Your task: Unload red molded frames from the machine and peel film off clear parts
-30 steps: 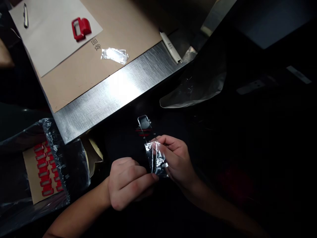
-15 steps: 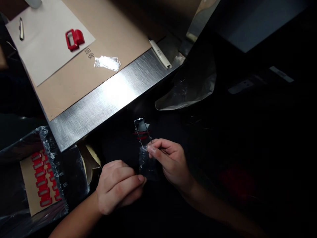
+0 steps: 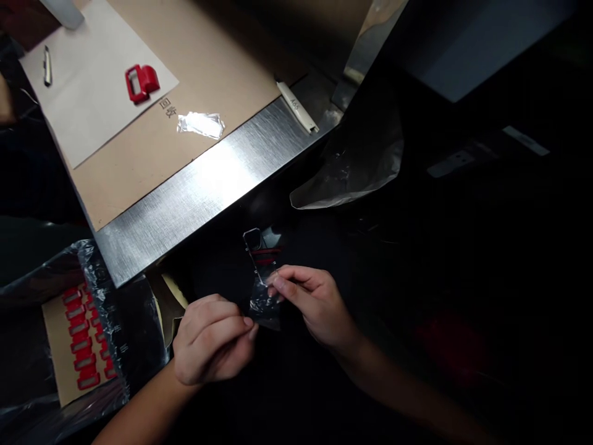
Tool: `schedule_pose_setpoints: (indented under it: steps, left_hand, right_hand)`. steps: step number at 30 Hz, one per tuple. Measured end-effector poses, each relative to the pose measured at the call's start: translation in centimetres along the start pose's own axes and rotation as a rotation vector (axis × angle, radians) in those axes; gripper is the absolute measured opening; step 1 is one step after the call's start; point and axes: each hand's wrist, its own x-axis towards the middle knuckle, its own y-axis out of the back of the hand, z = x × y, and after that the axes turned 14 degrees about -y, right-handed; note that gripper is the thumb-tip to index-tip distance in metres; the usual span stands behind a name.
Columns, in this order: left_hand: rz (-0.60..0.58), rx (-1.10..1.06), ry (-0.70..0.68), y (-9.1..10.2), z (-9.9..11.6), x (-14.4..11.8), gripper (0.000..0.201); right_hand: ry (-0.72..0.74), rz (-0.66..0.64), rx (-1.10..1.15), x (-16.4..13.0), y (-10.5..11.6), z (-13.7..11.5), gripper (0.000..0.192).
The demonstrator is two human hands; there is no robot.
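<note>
A gap separates the hands (image 3: pixel 210 340) from the metal table edge (image 3: pixel 185 207) barring ahead-left.

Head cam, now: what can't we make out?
Head view:
Thin frame: near end lost behind right hand and clear film.
Left hand: some fingertips curled from view.
Red parts: right column partly hidden by plastic liner.
Red patch: too dark and blurred to identify.
Grey object: cut off by top edge.

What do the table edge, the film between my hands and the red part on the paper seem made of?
Table edge: probably brushed metal; fine grain, strong glare. Film: likely thin clear plastic; see-through, with crinkled highlights. Red part: perhaps smooth plastic; evenly coloured, rounded, though painted metal is possible.
</note>
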Motion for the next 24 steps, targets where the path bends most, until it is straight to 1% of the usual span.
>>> schedule_pose_setpoints:
  steps: [1, 2, 5, 6, 7, 8, 9, 10, 11, 12, 13, 14, 15, 16, 17, 19, 22, 24]
  left_hand:
    - [-0.027, -0.03, 0.01, -0.2, -0.2, -0.2, 0.015]
    - [-0.077, -0.069, 0.023, -0.5, -0.4, -0.5, 0.014]
    - [-0.282, -0.17, 0.084, -1.4, -1.0, -2.1, 0.012]
    - [-0.312, -0.218, 0.134, -1.6, -1.1, -2.7, 0.011]
    - [-0.3, -0.286, 0.216, -1.7, -1.3, -3.4, 0.008]
    - [-0.244, -0.368, 0.336, -1.7, -1.3, -4.1, 0.008]
    - [-0.142, -0.46, 0.486, -1.6, -1.4, -4.8, 0.017]
    - [-0.013, -0.55, 0.649, -1.5, -1.3, -5.5, 0.026]
    - [0.119, -0.624, 0.794, -1.2, -1.2, -6.1, 0.031]
    - [0.225, -0.678, 0.907, -1.0, -1.1, -6.7, 0.035]
    - [0.299, -0.716, 0.979, -0.7, -0.9, -7.2, 0.042]
    - [0.343, -0.746, 1.012, -0.4, -0.8, -7.6, 0.05]
    - [0.366, -0.766, 1.015, -0.2, -0.6, -7.9, 0.055]
    - [0.386, -0.774, 1.002, 0.0, -0.5, -8.1, 0.055]
    - [0.417, -0.773, 0.99, 0.2, -0.4, -8.3, 0.05]
    - [0.512, -0.746, 0.986, 0.6, -0.3, -8.4, 0.043]
    - [0.652, -0.67, 0.995, 1.6, -0.4, -8.4, 0.043]
    - [0.685, -0.649, 0.961, 2.3, -0.4, -8.5, 0.042]
  right_hand:
    - [-0.022, -0.011, 0.019, 0.1, 0.0, 0.0, 0.017]
    - [-0.04, -0.012, 0.042, 0.2, 0.0, 0.1, 0.017]
    - [-0.092, -0.002, 0.103, 0.5, -0.4, 0.6, 0.018]
    - [-0.102, -0.001, 0.107, 0.6, -0.7, 0.9, 0.019]
    - [-0.106, -0.007, 0.1, 0.6, -1.0, 1.2, 0.021]
    - [-0.102, -0.02, 0.082, 0.7, -1.2, 1.6, 0.024]
    - [-0.09, -0.039, 0.058, 0.8, -1.5, 1.8, 0.026]
    - [-0.08, -0.071, 0.027, 1.0, -1.7, 2.1, 0.027]
    - [-0.08, -0.123, -0.008, 1.1, -2.0, 2.2, 0.028]
    - [-0.095, -0.194, -0.042, 1.3, -2.2, 2.3, 0.028]
    - [-0.12, -0.278, -0.072, 1.4, -2.3, 2.2, 0.029]
    - [-0.143, -0.357, -0.098, 1.6, -2.5, 2.2, 0.03]
    - [-0.156, -0.42, -0.124, 1.9, -2.7, 2.1, 0.031]
    - [-0.159, -0.458, -0.146, 2.1, -2.8, 2.0, 0.031]
    - [-0.155, -0.476, -0.161, 2.3, -3.0, 2.0, 0.03]
    - [-0.164, -0.494, -0.153, 2.6, -3.2, 2.1, 0.029]
    - [-0.275, -0.582, -0.014, 2.7, -3.3, 2.5, 0.028]
    - [-0.336, -0.596, 0.085, 2.7, -3.5, 2.7, 0.027]
